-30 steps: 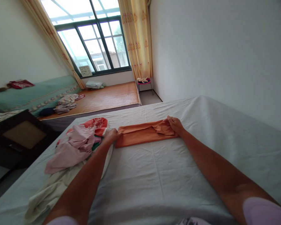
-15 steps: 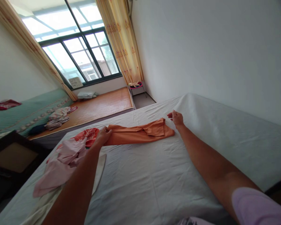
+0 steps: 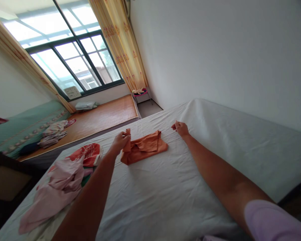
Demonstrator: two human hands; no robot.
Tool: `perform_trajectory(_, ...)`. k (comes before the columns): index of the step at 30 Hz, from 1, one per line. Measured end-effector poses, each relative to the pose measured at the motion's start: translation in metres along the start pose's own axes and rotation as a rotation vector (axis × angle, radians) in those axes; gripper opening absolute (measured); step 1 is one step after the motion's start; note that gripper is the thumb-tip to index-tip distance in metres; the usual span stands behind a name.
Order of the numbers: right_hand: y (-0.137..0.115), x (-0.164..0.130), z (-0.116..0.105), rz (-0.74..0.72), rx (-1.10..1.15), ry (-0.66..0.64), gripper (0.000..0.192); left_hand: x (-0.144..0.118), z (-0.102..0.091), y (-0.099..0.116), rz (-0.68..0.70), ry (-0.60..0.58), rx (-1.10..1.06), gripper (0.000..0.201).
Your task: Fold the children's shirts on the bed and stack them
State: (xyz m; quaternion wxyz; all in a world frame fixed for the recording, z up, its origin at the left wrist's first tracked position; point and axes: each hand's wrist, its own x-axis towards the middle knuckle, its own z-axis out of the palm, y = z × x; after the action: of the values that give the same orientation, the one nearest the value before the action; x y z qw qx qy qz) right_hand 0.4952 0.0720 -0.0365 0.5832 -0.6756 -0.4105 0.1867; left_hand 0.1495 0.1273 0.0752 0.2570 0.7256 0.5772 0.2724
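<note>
An orange garment (image 3: 147,145), folded into a narrow strip, lies on the pale bed sheet (image 3: 145,194) in front of me. My left hand (image 3: 121,140) pinches its left end and holds that end raised and turned back over the rest. Its right end rests flat, with a hemmed flap on top. My right hand (image 3: 181,128) hovers just beyond that right end, apart from the cloth, fingers loosely bent and nothing in them. Left of my left forearm lie a pink garment (image 3: 62,180) and a red garment with white print (image 3: 89,153), crumpled together.
Past the bed's far edge is a low platform with a brown mat (image 3: 110,112), holding crumpled clothes (image 3: 54,130). A square clock (image 3: 72,92) leans by the window. A small pink stool (image 3: 141,93) stands near the curtain. A dark cabinet (image 3: 10,182) is at left; a white wall (image 3: 215,50) rises at right.
My left hand has lifted the garment's left end and brought it rightward over the rest, so the strip is shorter. My right hand stays near the other end. The view has shifted a little.
</note>
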Motion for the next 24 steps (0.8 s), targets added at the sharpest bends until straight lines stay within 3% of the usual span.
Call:
perform_trajectory(2,-0.002,-0.002,0.000,-0.001,-0.007,-0.006,0.062,0.003,0.038,0.027,0.025,-0.087,-0.078,0.019)
perform_trajectory(5,-0.003,-0.003,-0.001,0.012,-0.004,-0.019,0.063,0.002,0.088,0.052,0.056,-0.151,-0.103,0.015)
perform_trajectory(7,-0.003,-0.004,-0.001,0.017,-0.012,-0.029,0.064,-0.002,0.112,0.059,0.077,-0.197,-0.116,0.014)
perform_trajectory(9,-0.005,-0.003,-0.003,0.018,-0.031,-0.046,0.066,-0.008,0.124,0.061,0.090,-0.267,-0.139,0.020)
perform_trajectory(12,-0.016,-0.005,-0.006,-0.014,-0.087,-0.070,0.065,-0.012,0.116,0.054,0.107,-0.262,-0.204,0.039)
perform_trajectory(14,-0.030,-0.011,-0.002,-0.106,-0.161,-0.062,0.062,-0.012,0.099,0.042,0.182,-0.121,-0.166,0.042)
perform_trajectory(16,-0.047,-0.026,0.010,-0.280,-0.242,-0.081,0.057,-0.013,0.083,0.022,0.338,0.009,0.007,0.038)
perform_trajectory(18,-0.062,-0.050,0.031,-0.520,-0.314,-0.215,0.051,-0.016,0.074,-0.002,0.495,0.008,0.231,0.038)
perform_trajectory(20,-0.069,-0.077,0.055,-0.740,-0.416,-0.444,0.046,-0.022,0.074,-0.026,0.539,-0.081,0.402,0.044)
perform_trajectory(22,-0.067,-0.096,0.073,-0.806,-0.567,-0.639,0.049,-0.029,0.079,-0.046,0.480,-0.152,0.499,0.051)
perform_trajectory(24,-0.059,-0.101,0.080,-0.724,-0.702,-0.723,0.056,-0.033,0.085,-0.057,0.404,-0.173,0.540,0.057)
